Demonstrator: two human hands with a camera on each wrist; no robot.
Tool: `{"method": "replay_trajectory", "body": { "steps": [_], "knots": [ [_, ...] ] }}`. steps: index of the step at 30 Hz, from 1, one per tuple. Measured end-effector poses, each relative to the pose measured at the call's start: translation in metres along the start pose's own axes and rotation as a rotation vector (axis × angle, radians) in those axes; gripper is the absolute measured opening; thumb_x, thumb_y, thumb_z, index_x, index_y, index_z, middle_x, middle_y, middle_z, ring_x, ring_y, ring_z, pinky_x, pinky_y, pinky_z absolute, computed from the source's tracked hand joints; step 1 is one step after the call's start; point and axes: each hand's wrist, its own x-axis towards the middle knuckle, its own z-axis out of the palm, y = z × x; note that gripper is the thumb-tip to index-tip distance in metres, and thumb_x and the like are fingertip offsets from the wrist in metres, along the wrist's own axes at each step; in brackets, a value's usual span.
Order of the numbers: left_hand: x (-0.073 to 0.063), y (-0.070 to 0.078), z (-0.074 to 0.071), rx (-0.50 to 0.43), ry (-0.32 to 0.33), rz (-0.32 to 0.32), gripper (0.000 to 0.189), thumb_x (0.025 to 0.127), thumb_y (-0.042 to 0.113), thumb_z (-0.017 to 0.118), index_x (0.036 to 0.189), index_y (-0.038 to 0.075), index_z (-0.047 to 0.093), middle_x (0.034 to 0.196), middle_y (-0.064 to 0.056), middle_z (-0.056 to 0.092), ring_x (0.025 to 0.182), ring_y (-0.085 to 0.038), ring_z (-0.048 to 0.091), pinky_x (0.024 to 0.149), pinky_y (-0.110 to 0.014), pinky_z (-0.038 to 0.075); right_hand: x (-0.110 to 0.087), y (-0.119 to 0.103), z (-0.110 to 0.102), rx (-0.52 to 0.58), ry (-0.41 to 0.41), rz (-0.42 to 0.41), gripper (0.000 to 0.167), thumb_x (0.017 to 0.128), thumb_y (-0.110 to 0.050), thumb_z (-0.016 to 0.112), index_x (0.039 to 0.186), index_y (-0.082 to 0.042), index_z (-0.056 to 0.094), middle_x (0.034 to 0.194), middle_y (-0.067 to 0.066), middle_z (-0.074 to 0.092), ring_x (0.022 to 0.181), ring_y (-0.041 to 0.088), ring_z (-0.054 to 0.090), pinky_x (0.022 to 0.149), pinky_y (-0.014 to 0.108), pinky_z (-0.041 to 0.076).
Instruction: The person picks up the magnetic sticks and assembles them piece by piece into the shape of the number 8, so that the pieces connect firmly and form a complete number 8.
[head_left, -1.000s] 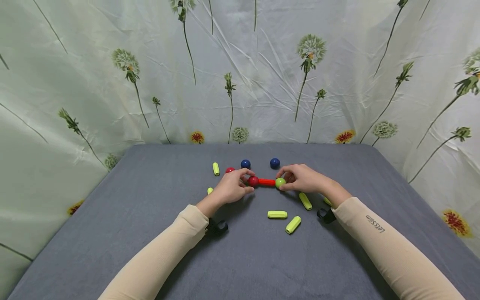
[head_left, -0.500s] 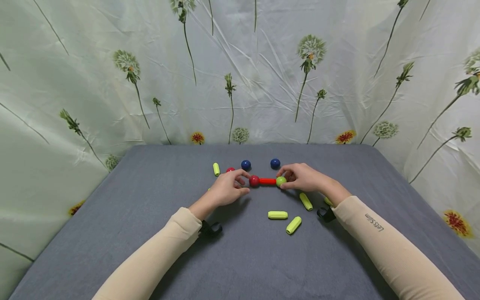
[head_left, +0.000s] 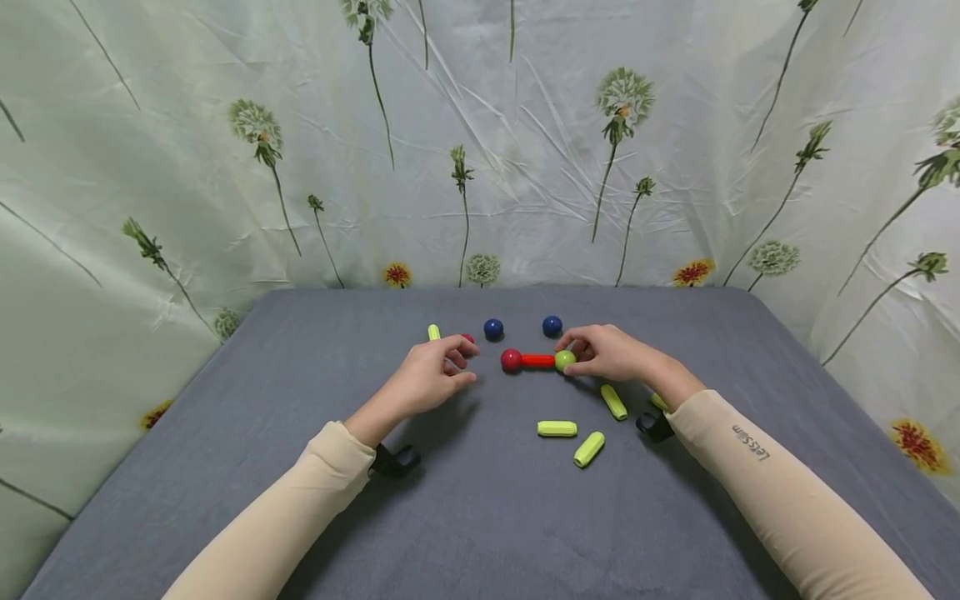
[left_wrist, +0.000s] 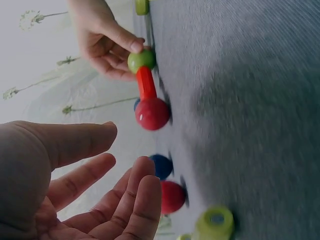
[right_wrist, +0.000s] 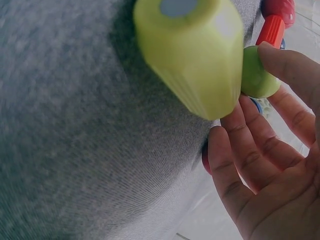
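Note:
A red stick joins a red ball to a green ball, all in one line on the grey table. My right hand pinches the green ball between thumb and fingers, as the right wrist view also shows. To the left of the red ball, my left hand is apart from it, fingers loosely bent and holding nothing. Past its fingertips in the left wrist view are a second red ball and a blue ball. A yellow-green stick with a hole in its end looms close in the right wrist view.
Several yellow-green sticks lie about: one crosswise in front, another slanted nearer me, others by the right wrist and behind the left hand. Two blue balls stand farther back. A flowered curtain hangs behind the table's far edge.
My left hand has let go of the red ball and drawn away to the left, now partly covering the second red ball. The right hand stays on the green ball.

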Motion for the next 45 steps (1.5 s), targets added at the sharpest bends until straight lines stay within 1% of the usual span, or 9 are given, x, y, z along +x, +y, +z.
{"method": "replay_trajectory", "body": {
  "steps": [6, 11, 18, 22, 27, 32, 39, 45],
  "knots": [
    [-0.008, -0.011, -0.012, 0.048, 0.017, -0.049, 0.03, 0.084, 0.027, 0.07, 0.113, 0.022, 0.061, 0.098, -0.001, 0.065, 0.082, -0.012, 0.063, 0.07, -0.029, 0.05, 0.001, 0.002, 0.0, -0.002, 0.001, -0.008, 0.032, 0.086, -0.029, 0.068, 0.115, -0.02, 0.06, 0.101, 0.0, 0.069, 0.094, 0.014, 0.064, 0.082, 0.034, 0.053],
    [-0.014, -0.023, -0.02, 0.081, 0.026, -0.089, 0.032, 0.085, 0.03, 0.069, 0.114, 0.021, 0.06, 0.093, 0.0, 0.065, 0.078, -0.012, 0.062, 0.067, -0.028, 0.048, 0.001, 0.003, 0.0, -0.001, 0.005, -0.009, 0.032, 0.086, -0.029, 0.068, 0.115, -0.02, 0.06, 0.101, 0.0, 0.069, 0.093, 0.014, 0.064, 0.082, 0.034, 0.053],
    [-0.021, -0.04, -0.027, 0.13, 0.03, -0.143, 0.034, 0.085, 0.032, 0.068, 0.115, 0.018, 0.06, 0.088, -0.001, 0.067, 0.074, -0.013, 0.059, 0.063, -0.029, 0.046, 0.0, 0.003, 0.0, 0.0, 0.012, -0.017, 0.031, 0.086, -0.029, 0.068, 0.115, -0.02, 0.06, 0.101, 0.0, 0.069, 0.093, 0.014, 0.065, 0.082, 0.035, 0.053],
    [-0.023, -0.046, -0.028, 0.147, 0.024, -0.171, 0.036, 0.085, 0.036, 0.067, 0.115, 0.017, 0.06, 0.084, -0.001, 0.067, 0.072, -0.014, 0.058, 0.061, -0.028, 0.044, 0.0, 0.003, 0.001, -0.004, 0.015, -0.018, 0.032, 0.086, -0.029, 0.067, 0.116, -0.02, 0.06, 0.102, 0.0, 0.069, 0.093, 0.013, 0.065, 0.083, 0.035, 0.053],
    [-0.023, -0.049, -0.027, 0.159, 0.01, -0.211, 0.041, 0.083, 0.04, 0.067, 0.116, 0.017, 0.058, 0.084, -0.002, 0.065, 0.071, -0.016, 0.056, 0.059, -0.028, 0.043, 0.001, 0.004, 0.001, -0.001, 0.017, -0.019, 0.032, 0.086, -0.029, 0.067, 0.116, -0.02, 0.06, 0.102, 0.0, 0.069, 0.093, 0.013, 0.065, 0.083, 0.035, 0.053],
    [-0.023, -0.05, -0.025, 0.169, -0.01, -0.231, 0.045, 0.082, 0.042, 0.069, 0.117, 0.016, 0.058, 0.085, -0.003, 0.065, 0.068, -0.014, 0.057, 0.059, -0.027, 0.044, 0.001, 0.005, 0.001, 0.007, 0.009, -0.011, 0.032, 0.086, -0.03, 0.067, 0.117, -0.021, 0.06, 0.103, 0.0, 0.069, 0.095, 0.014, 0.065, 0.084, 0.035, 0.053],
    [-0.022, -0.052, -0.022, 0.129, -0.022, -0.237, 0.046, 0.08, 0.042, 0.07, 0.115, 0.016, 0.058, 0.076, 0.0, 0.065, 0.058, -0.011, 0.059, 0.056, -0.026, 0.044, 0.002, 0.006, 0.002, 0.008, 0.006, -0.004, 0.032, 0.086, -0.031, 0.067, 0.116, -0.022, 0.06, 0.104, 0.0, 0.069, 0.096, 0.014, 0.065, 0.085, 0.036, 0.053],
    [-0.022, -0.05, -0.019, 0.102, -0.025, -0.225, 0.044, 0.08, 0.042, 0.071, 0.112, 0.015, 0.059, 0.072, 0.0, 0.065, 0.054, -0.011, 0.059, 0.054, -0.027, 0.043, 0.002, 0.008, 0.002, 0.012, 0.01, -0.009, 0.031, 0.086, -0.031, 0.067, 0.115, -0.023, 0.06, 0.103, -0.001, 0.069, 0.095, 0.012, 0.065, 0.084, 0.035, 0.053]
  ]
}}
